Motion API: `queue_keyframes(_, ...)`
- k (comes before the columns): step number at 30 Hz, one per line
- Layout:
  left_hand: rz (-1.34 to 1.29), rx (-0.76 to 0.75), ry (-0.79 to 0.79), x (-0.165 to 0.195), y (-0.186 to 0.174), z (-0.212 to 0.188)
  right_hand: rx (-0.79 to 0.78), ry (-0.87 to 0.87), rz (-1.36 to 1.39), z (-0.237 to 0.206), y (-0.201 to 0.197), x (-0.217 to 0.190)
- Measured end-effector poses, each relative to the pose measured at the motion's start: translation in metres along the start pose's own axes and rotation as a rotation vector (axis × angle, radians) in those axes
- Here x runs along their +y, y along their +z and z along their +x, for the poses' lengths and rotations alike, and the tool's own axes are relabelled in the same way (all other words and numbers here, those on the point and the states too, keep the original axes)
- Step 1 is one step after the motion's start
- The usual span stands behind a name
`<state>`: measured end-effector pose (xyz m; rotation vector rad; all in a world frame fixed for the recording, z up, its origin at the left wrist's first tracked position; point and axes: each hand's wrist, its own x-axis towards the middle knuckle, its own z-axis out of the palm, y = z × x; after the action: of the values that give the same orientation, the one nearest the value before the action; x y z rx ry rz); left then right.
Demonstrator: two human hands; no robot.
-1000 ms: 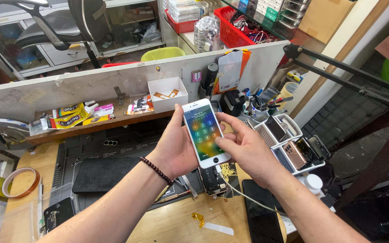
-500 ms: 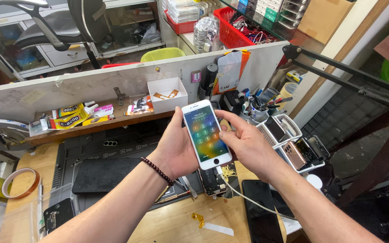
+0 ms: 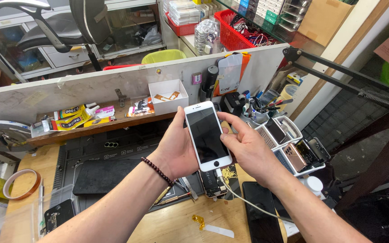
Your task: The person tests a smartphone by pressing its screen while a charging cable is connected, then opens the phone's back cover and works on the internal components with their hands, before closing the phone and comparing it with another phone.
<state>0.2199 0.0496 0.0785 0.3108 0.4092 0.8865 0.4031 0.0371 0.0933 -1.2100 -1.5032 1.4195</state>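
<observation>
Holding a white smartphone (image 3: 207, 136) above the black work mat (image 3: 104, 168), both hands gripped it: left hand (image 3: 176, 148) cupped the back, right hand (image 3: 244, 146) pinched the right edge. Screen was dark; a white cable (image 3: 248, 202) ran from its bottom port. Testing stage, apparently; the next move would need a press on the home button (image 3: 217, 164).
</observation>
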Motion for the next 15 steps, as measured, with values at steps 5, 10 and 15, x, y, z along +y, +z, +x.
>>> queue_keyframes(5, -0.007, 0.06, 0.001, -0.0007, 0.0016, 0.0038, -0.002, -0.014, 0.023, 0.0015, -0.0026, -0.0009)
queue_keyframes(10, 0.002, 0.005, -0.016, 0.0015, -0.0004, 0.0037, -0.013, -0.016, 0.019, -0.0008, -0.0023, 0.0003)
queue_keyframes(15, -0.007, 0.033, -0.026, 0.0021, 0.0021, 0.0011, -0.032, 0.009, 0.037, -0.0019, 0.0007, -0.0033)
